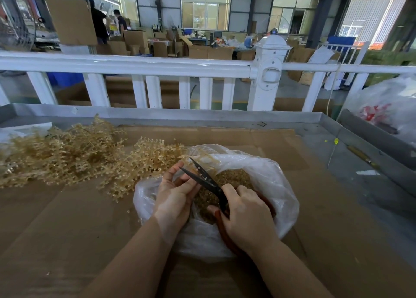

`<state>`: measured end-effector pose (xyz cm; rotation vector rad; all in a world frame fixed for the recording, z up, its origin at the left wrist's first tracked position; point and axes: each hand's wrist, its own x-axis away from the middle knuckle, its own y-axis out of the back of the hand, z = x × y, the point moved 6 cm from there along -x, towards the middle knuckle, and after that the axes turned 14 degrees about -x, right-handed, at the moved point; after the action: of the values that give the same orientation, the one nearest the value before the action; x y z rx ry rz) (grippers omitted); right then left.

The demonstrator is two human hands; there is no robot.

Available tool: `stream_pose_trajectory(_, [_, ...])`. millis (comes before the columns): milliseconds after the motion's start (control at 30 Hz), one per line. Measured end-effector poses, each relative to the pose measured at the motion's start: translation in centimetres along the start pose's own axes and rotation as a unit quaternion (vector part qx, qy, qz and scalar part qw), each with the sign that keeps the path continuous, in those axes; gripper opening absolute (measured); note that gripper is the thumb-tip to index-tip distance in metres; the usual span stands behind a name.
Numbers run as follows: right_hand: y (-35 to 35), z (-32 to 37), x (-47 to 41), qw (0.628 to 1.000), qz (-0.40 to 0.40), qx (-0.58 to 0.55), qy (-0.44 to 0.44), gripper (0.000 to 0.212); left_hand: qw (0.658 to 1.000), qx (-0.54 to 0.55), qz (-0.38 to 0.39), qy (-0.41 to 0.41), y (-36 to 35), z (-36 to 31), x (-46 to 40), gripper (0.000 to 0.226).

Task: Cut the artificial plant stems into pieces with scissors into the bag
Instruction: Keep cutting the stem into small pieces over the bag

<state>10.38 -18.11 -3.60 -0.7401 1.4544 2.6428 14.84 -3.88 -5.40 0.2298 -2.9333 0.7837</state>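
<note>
A pile of tan artificial plant stems (67, 155) lies on the cardboard at the left and reaches to the bag. A clear plastic bag (276, 183) sits open in front of me, holding small tan cut pieces (234, 178). My right hand (245, 214) grips the red handles of black-bladed scissors (202, 176), whose blades stand apart over the bag's mouth. My left hand (175, 196) is at the bag's left rim, its fingers pinching a thin stem close to the blades; the stem itself is mostly hidden.
Brown cardboard (67, 230) covers a grey metal table with a raised rim (202, 115). A white railing (157, 65) runs behind it. Another filled plastic bag (387, 108) stands at the far right. A yellow-tipped cord (335, 142) lies on the right side.
</note>
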Motion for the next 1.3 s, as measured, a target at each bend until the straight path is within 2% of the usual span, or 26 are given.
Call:
stream_pose_trajectory(333, [0.3, 0.1, 0.1, 0.999, -0.025, -0.020, 0.002, 0.046, 1.000, 0.005, -0.006, -0.013, -0.2, 0.1, 0.1, 0.034])
stream_pose_trajectory(867, [0.5, 0.6, 0.0, 0.999, -0.025, -0.034, 0.021, 0.044, 1.000, 0.010, 0.001, 0.009, 0.4, 0.2, -0.1, 0.039])
stream_pose_trajectory(1133, [1.1, 1.1, 0.0, 0.996, -0.075, 0.010, 0.037, 0.034, 1.000, 0.006, 0.013, 0.004, 0.2, 0.1, 0.1, 0.036])
stream_pose_trajectory(1300, [1.0, 1.1, 0.0, 0.995, -0.078, 0.010, 0.056, 0.033, 1.000, 0.002, 0.008, 0.008, 0.2, 0.0, 0.1, 0.036])
